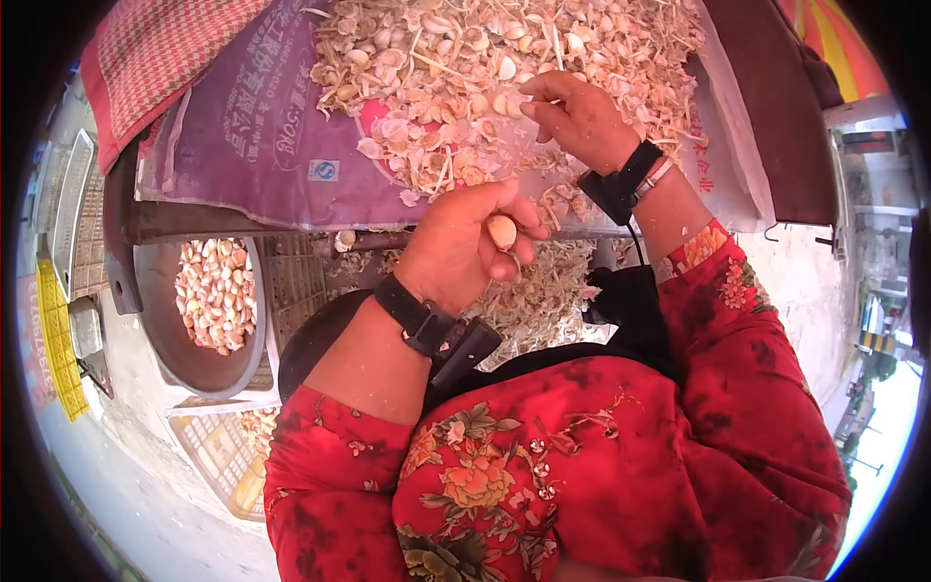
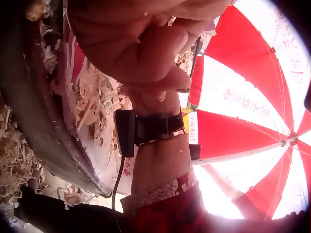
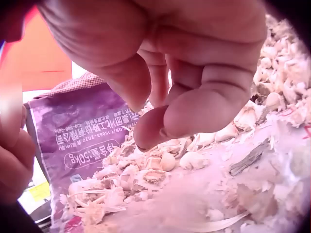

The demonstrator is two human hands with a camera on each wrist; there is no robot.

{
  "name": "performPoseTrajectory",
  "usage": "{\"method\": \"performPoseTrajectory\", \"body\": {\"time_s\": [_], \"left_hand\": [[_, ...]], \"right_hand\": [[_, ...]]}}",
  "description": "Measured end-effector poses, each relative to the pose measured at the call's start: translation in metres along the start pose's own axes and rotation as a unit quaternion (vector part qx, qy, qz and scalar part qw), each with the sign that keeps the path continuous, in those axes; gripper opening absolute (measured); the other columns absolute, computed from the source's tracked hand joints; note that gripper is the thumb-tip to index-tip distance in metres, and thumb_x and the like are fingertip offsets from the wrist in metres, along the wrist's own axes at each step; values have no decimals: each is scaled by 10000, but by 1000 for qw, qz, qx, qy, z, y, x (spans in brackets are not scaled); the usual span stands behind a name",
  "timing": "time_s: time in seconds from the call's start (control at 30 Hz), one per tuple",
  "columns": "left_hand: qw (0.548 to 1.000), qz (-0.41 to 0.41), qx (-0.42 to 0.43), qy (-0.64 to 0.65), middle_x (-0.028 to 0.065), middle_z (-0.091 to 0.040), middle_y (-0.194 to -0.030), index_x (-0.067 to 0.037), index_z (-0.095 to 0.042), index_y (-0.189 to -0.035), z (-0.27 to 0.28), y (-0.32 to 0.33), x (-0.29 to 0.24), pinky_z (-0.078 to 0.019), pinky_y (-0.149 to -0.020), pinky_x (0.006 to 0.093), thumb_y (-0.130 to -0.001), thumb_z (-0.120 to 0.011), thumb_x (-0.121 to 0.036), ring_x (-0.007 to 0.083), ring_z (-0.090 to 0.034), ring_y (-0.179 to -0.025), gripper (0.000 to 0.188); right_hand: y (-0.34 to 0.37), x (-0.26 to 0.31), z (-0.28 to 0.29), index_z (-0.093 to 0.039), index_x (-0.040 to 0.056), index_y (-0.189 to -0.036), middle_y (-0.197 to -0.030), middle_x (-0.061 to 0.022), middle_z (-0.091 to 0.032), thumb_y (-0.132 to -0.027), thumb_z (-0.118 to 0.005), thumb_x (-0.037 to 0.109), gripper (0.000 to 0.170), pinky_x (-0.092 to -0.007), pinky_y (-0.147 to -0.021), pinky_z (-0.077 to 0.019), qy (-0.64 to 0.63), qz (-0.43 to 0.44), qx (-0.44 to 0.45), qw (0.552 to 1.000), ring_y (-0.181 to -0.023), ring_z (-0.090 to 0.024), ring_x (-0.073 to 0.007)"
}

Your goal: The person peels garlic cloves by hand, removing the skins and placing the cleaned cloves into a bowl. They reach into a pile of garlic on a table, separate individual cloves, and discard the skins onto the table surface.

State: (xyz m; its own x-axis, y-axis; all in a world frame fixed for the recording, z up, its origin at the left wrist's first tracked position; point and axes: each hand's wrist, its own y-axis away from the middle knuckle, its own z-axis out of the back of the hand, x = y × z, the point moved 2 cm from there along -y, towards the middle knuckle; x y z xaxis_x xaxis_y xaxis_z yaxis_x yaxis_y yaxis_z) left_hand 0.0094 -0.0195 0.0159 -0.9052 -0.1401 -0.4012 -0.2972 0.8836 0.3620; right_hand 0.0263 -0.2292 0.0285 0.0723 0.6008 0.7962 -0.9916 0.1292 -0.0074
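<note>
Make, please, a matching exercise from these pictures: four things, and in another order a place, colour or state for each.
1. Garlic clove
2. Printed sack
3. Basin
4. Right sleeve

A. Red with flowers
B. Containing many cloves
C. Held in the left hand
D. Purple

Pairs: 1-C, 2-D, 3-B, 4-A

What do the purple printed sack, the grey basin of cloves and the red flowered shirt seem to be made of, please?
Purple sack: probably plastic, given its slight sheen and creases. Grey basin: metal or plastic; its smooth, dull wall leaves that open. Red flowered shirt: apparently thin printed cloth, judging by its soft folds.
</note>
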Motion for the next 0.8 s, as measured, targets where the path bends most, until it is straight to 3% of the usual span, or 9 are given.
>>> {"method": "performPoseTrajectory", "body": {"time_s": [0.13,0.27,0.37,0.47,0.53,0.57,0.6,0.7,0.8], "left_hand": [[999,-33,-38,-12,146,-638,-814,6,-598,-863,0,2,-1,-408,-437,241,-933,-483,-256,156,-588,-611,295],[995,-55,-72,-37,133,-631,-801,3,-596,-871,-2,3,-5,-409,-442,242,-926,-493,-251,148,-578,-605,280],[992,-62,-92,-54,127,-628,-805,-2,-596,-884,0,2,-7,-412,-446,245,-922,-496,-253,151,-577,-609,273],[991,-60,-106,-56,120,-621,-802,-6,-591,-904,2,-1,-6,-410,-449,245,-918,-500,-254,155,-577,-612,265],[989,-56,-122,-69,119,-619,-806,-6,-584,-915,2,-2,-5,-409,-453,246,-918,-495,-252,159,-578,-614,262],[987,-53,-130,-75,119,-618,-808,-7,-581,-921,2,-3,-5,-408,-455,246,-918,-493,-251,161,-579,-614,260],[986,-47,-143,-70,118,-617,-812,-9,-579,-922,2,-5,-4,-410,-459,251,-925,-478,-266,166,-580,-617,276],[984,-26,-171,-39,116,-617,-819,-14,-574,-927,1,-10,-2,-413,-468,268,-944,-428,-310,182,-583,-628,330],[987,-18,-160,14,112,-618,-816,-18,-577,-930,-6,-11,-3,-415,-470,283,-957,-377,-354,199,-586,-643,392]], "right_hand": [[-38,-8,-13,-631,86,-1042,-860,-167,-649,-826,-591,123,222,-405,-772,-496,284,102,77,950,-845,-632,-330],[-50,-9,-19,-597,59,-1071,-952,-197,-646,-806,-573,110,270,-431,-819,-481,343,87,120,927,-952,-611,-359],[-51,-4,-18,-578,32,-1074,-962,-199,-646,-774,-579,99,308,-423,-845,-472,365,27,152,918,-979,-602,-362],[-43,-2,-8,-560,6,-1062,-916,-187,-657,-768,-581,78,304,-395,-745,-521,310,-12,151,939,-856,-657,-308],[-38,-19,1,-551,-4,-1051,-886,-164,-655,-782,-582,73,281,-355,-648,-537,106,-124,123,979,-742,-662,-252],[-35,-28,5,-547,-9,-1045,-871,-153,-654,-789,-582,71,271,-335,-599,-545,1,-177,107,978,-685,-665,-224],[-26,-27,6,-540,-12,-1032,-826,-115,-641,-790,-603,55,259,-281,-509,-534,-98,-169,70,978,-597,-640,-159],[5,10,6,-535,8,-1040,-866,-63,-620,-827,-609,48,230,-271,-577,-536,-197,-141,119,963,-648,-631,-134],[38,45,-10,-559,0,-1017,-879,-52,-622,-849,-600,31,176,-245,-598,-521,-125,-15,188,974,-659,-624,-113]]}}
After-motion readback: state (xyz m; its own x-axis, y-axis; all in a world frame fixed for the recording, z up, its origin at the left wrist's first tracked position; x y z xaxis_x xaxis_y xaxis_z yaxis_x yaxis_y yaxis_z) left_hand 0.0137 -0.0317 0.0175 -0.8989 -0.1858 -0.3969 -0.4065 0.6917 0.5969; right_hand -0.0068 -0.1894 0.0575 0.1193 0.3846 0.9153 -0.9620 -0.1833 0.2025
